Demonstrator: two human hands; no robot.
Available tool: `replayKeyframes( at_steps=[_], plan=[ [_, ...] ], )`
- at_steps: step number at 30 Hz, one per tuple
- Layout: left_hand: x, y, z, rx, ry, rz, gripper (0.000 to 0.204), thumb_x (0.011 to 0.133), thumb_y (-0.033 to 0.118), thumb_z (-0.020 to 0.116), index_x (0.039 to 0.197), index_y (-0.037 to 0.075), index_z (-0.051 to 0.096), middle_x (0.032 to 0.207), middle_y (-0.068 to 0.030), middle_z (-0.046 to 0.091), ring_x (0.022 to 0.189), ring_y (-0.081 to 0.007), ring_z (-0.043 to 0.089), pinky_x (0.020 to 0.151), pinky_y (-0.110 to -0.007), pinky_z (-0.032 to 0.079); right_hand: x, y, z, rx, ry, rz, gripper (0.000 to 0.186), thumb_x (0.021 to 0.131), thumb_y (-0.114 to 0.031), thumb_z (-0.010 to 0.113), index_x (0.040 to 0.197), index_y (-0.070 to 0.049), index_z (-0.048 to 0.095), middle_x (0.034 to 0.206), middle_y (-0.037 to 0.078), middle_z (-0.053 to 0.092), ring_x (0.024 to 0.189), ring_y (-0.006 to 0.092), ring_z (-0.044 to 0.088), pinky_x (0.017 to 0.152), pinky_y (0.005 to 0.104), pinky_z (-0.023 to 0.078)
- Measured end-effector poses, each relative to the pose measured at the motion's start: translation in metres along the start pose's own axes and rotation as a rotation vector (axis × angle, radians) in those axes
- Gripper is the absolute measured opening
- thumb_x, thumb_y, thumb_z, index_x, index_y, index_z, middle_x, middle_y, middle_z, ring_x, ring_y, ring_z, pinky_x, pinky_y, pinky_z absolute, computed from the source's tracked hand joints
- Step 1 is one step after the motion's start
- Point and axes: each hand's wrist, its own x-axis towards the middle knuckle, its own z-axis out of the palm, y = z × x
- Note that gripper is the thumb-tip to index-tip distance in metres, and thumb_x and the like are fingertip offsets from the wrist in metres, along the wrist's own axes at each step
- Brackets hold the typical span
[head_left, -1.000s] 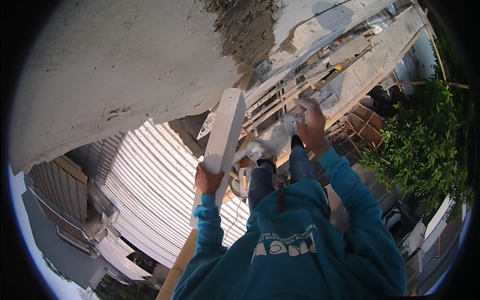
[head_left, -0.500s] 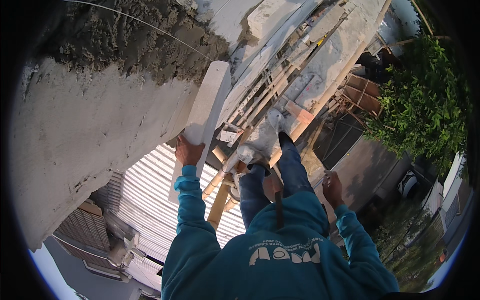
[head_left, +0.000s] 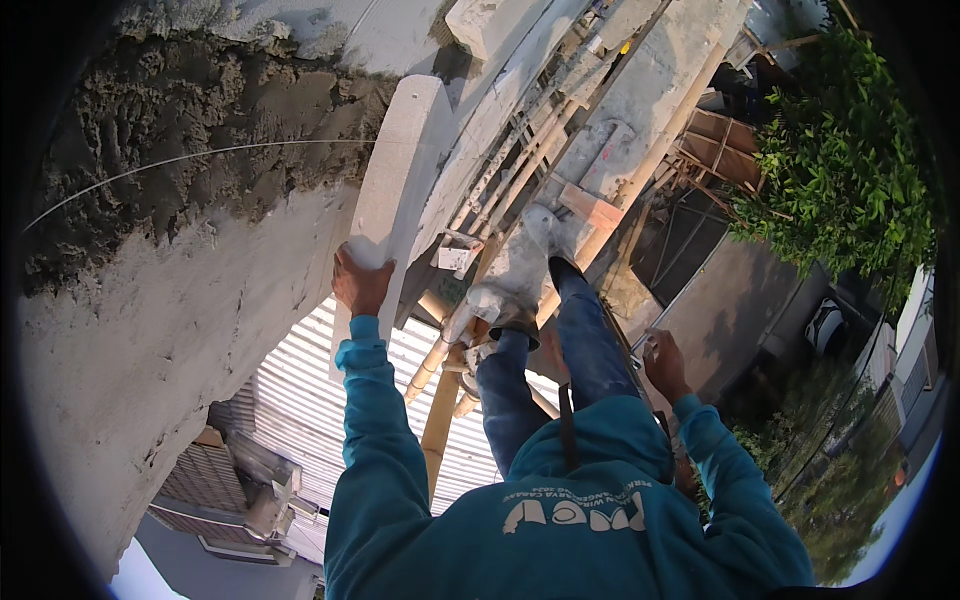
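Note:
My left hand [head_left: 361, 283] is closed around a long, pale, straight-sided bar [head_left: 401, 155], its fingers over the wall side and its thumb on the face. The bar slants along the edge of the wall, its far end beside wet grey mortar [head_left: 230, 120]. A thin line [head_left: 210, 152] curves across the mortar toward the bar. My right hand [head_left: 665, 364] hangs beside my right leg, away from the bar. Its fingers are curled, with something small and pale at the fingertips that is too small to name.
My feet stand on a narrow mortar-stained ledge [head_left: 520, 262] with a reddish brick [head_left: 590, 207] ahead. Bamboo poles [head_left: 428, 366] and a corrugated roof [head_left: 300, 400] lie below on the left. On the right are a drop to the ground and a leafy tree [head_left: 840, 170].
The view has shifted, and the mortar and line sit lower in it. My left hand and the bar appear farther up and left. My right hand stays by my leg, fingers curled.

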Motion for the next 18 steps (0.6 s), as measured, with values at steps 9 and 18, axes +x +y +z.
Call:
replayKeyframes(
  at_steps=[9,18],
  plan=[
    [0.058,0.027,0.051,-0.019,0.065,0.119,0.094,0.057,0.038,0.088,0.131,-0.001,0.045,0.125,-0.0191,0.054,0.118,-0.0392,0.053,0.098,-0.05,0.043,0.044,0.024,0.021,-0.024,-0.085,-0.021,0.032,0.091,-0.008,0.058,0.123,-0.006,0.055,0.106,0.019,0.059,0.092,0.0351,0.062,0.077,0.0437,0.052],
    [0.103,0.046,0.083,-0.058,0.137,0.17,0.097,0.056,0.039,0.088,0.13,-0.007,0.046,0.125,-0.0246,0.055,0.12,-0.0405,0.052,0.102,-0.048,0.042,0.081,0.027,0.027,0.018,-0.154,0.071,0.034,0.087,-0.008,0.055,0.121,-0.004,0.055,0.109,0.021,0.059,0.094,0.0403,0.062,0.082,0.0484,0.05]
  ],
)
